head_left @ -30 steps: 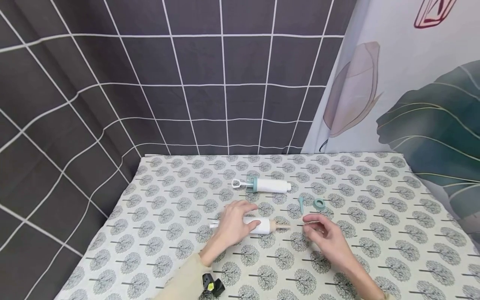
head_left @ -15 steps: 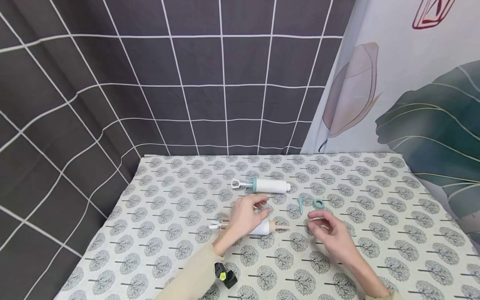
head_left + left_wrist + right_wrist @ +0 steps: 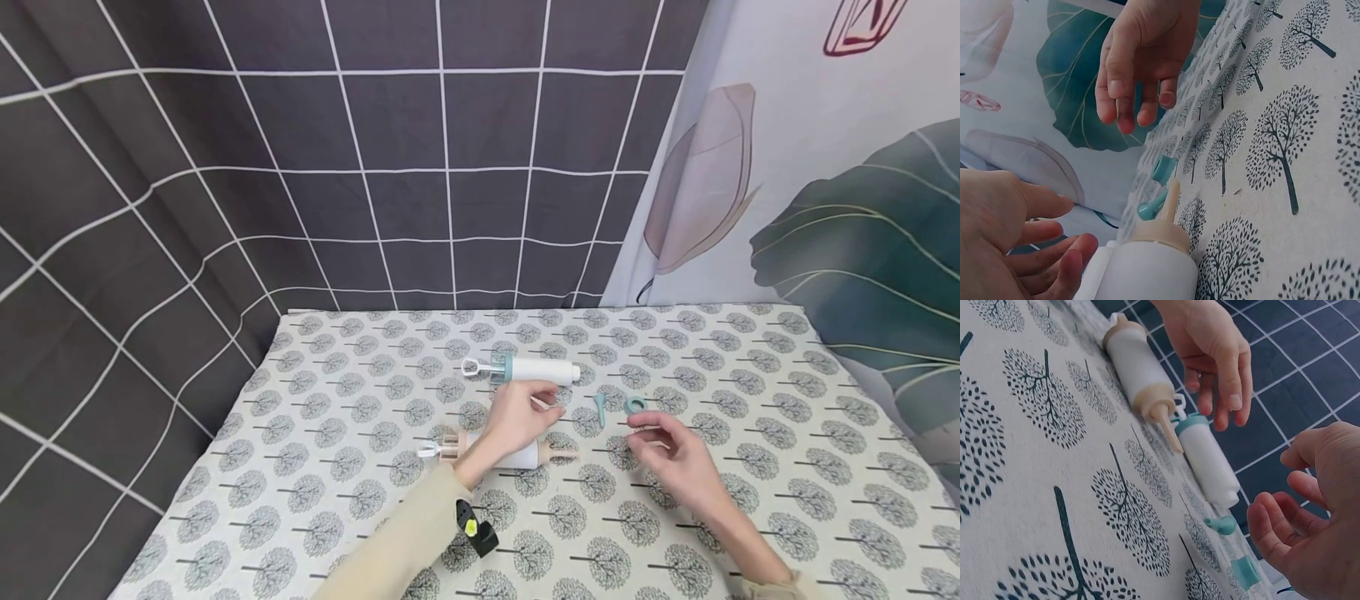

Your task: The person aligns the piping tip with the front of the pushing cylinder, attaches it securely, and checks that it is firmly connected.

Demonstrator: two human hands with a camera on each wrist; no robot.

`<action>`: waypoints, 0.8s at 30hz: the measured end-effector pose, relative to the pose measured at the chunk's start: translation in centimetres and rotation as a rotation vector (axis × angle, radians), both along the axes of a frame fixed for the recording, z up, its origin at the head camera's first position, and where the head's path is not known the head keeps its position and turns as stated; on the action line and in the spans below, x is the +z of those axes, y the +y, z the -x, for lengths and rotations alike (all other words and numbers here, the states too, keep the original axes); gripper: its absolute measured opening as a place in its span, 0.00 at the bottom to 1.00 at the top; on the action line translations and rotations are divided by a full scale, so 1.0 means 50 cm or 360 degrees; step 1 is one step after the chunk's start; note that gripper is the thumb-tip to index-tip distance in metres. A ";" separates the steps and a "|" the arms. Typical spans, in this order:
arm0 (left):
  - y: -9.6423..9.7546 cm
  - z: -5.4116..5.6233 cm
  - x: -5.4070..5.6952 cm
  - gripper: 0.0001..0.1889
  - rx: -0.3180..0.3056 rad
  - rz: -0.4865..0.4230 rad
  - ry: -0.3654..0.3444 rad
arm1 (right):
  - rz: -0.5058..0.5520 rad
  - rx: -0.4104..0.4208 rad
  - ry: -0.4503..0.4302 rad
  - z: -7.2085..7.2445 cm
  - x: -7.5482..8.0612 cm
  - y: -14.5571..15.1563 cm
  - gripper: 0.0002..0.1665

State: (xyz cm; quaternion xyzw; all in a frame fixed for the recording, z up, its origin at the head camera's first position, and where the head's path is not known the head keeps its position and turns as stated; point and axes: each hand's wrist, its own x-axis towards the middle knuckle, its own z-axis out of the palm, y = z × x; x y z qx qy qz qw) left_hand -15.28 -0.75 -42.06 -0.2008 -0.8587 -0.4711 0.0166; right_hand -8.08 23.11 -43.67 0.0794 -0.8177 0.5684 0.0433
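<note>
A white-barrelled syringe with beige fittings and a thin beige nozzle point(image 3: 525, 457) lies on the cloth, partly behind my left wrist. My left hand point(image 3: 517, 418) hovers above it with loosely bent fingers and holds nothing. Just beyond the fingertips lies a second white syringe point(image 3: 542, 371) with a teal collar and a white ring-ended plunger. Bare of any object, my right hand point(image 3: 681, 462) hangs relaxed close to a teal ring cap point(image 3: 634, 405). Left of that ring, a small teal nozzle point(image 3: 600, 408) rests on the cloth; the right wrist view also shows this nozzle point(image 3: 1221, 525).
A tree-print cloth point(image 3: 360, 517) covers the table. Dark grid-patterned fabric point(image 3: 397, 125) hangs behind and at the left, and a leaf-print curtain point(image 3: 862, 242) at the right. A black strap with a yellow-green dot point(image 3: 474, 527) sits at my left wrist.
My left hand has left the beige-fitted syringe and moved right and away from me, towards the teal-collared one. My right hand has shifted slightly right, nearer the teal ring cap.
</note>
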 end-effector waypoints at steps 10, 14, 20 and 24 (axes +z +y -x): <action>0.038 0.013 0.000 0.12 0.0015 0.0079 -0.0016 | 0.0019 -0.0010 0.0001 0.005 -0.003 0.013 0.20; 0.052 0.018 -0.001 0.13 0.0044 0.0115 -0.0023 | 0.0052 -0.0022 -0.0068 0.009 -0.004 0.021 0.21; 0.067 0.024 -0.009 0.14 0.0088 0.0156 -0.0100 | 0.0066 -0.0057 -0.0127 0.016 -0.010 0.032 0.22; 0.076 0.026 -0.012 0.14 0.0101 0.0156 -0.0155 | 0.0039 -0.0089 -0.0077 0.022 -0.016 0.039 0.21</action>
